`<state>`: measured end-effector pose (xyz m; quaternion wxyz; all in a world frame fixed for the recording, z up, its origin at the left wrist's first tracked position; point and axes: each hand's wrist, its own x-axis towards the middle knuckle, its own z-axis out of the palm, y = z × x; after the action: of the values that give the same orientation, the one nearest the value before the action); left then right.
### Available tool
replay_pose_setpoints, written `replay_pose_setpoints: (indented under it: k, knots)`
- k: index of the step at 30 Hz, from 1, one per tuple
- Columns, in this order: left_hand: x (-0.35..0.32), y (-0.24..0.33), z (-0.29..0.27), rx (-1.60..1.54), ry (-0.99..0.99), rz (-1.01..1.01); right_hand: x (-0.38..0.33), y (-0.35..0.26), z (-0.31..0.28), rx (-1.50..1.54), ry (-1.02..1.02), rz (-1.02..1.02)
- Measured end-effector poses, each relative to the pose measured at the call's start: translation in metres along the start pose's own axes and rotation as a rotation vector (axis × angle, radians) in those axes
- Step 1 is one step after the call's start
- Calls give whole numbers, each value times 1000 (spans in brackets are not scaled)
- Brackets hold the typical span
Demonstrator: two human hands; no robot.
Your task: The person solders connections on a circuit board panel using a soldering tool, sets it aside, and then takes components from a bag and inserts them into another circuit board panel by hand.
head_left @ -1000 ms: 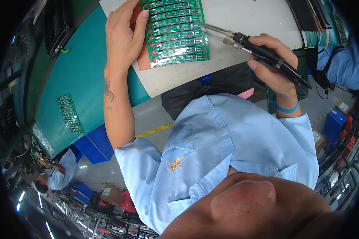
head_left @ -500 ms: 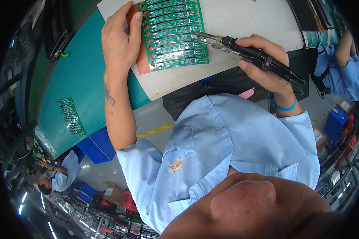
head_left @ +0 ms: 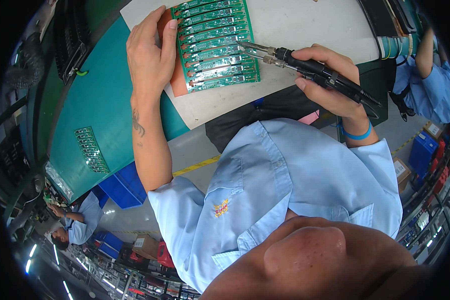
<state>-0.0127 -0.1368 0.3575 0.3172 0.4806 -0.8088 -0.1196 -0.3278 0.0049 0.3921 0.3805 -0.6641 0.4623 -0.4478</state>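
Note:
A green circuit board panel (head_left: 217, 47) made of several narrow strips lies on a reddish-brown backing plate (head_left: 181, 82), on a white sheet. My left hand (head_left: 151, 55) lies at the panel's left side, fingers stretched forward and thumb apart, resting on the backing plate's edge. In my right hand (head_left: 332, 80) is a black soldering iron (head_left: 317, 72) with two metal shafts, gripped between thumb and fingers. Its tips reach over the right part of a strip near the panel's middle; whether they touch it I cannot tell.
A smaller green board panel (head_left: 91, 150) lies on the green mat (head_left: 67, 120) at left, near a clear plastic bag (head_left: 59, 181). Black folders (head_left: 380, 20) lie at the far right. A blue bin (head_left: 125, 186) stands below the table edge. Other people sit at both sides.
The iron's tips have shifted slightly left and toward me over the panel, and my right hand has moved a little with them. My left hand stays nearly in place.

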Motion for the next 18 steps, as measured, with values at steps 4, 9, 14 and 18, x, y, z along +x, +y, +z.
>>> replay_pose_setpoints:
  k: [4, 9, 14, 18]
  knots:
    - [0, 0, 0, 6, 6, 18, -2, 2, -3, 47, 49, -21]
    - [0, 1, 1, -35, -18, 26, 0, 1, -7, 23, 68, -11]
    - [1, 3, 1, -21, -34, 2, 7, 6, -7, 9, 29, -23]
    - [0, 2, 1, -22, -44, -7, 8, 10, -6, 10, 21, -22]
